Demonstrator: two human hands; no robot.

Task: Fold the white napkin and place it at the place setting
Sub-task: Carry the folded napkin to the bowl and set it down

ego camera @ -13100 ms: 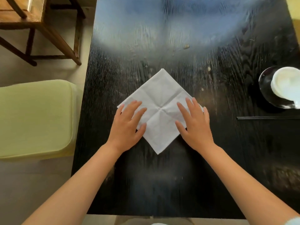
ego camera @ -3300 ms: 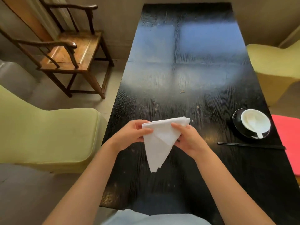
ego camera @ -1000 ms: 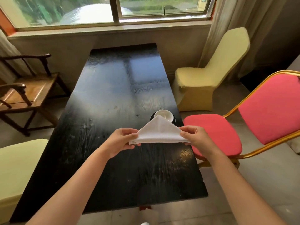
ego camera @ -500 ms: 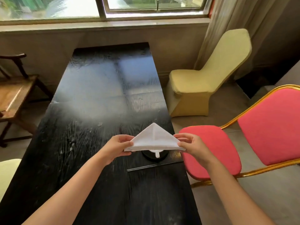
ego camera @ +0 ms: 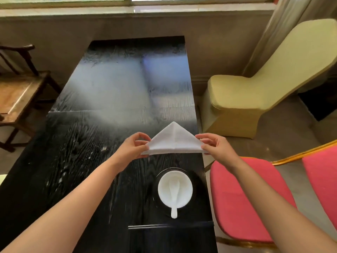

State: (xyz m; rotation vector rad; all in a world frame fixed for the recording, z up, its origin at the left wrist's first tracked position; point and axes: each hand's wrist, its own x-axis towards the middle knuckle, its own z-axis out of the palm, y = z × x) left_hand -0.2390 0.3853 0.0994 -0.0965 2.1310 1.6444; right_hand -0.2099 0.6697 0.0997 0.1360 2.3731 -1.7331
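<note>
The white napkin (ego camera: 174, 141) is folded into a triangle with its point facing away from me. My left hand (ego camera: 132, 148) pinches its left corner and my right hand (ego camera: 216, 146) pinches its right corner, holding it just above the black table (ego camera: 102, 110) near the right edge. Nearer to me sits the place setting: a white bowl (ego camera: 175, 189) with a white spoon (ego camera: 174, 201) in it, on a dark saucer (ego camera: 195, 181). Black chopsticks (ego camera: 169, 226) lie crosswise in front of the bowl.
A red chair with a gold frame (ego camera: 242, 198) stands close to the table's right edge. A pale yellow covered chair (ego camera: 255, 84) is behind it. A wooden armchair (ego camera: 16, 92) stands to the left. A wall and window sill lie beyond the table's far end.
The view has dropped and shifted, so the bowl now lies below the napkin instead of under it. Both hands still hold the folded triangle by its corners, now past the bowl's far side.
</note>
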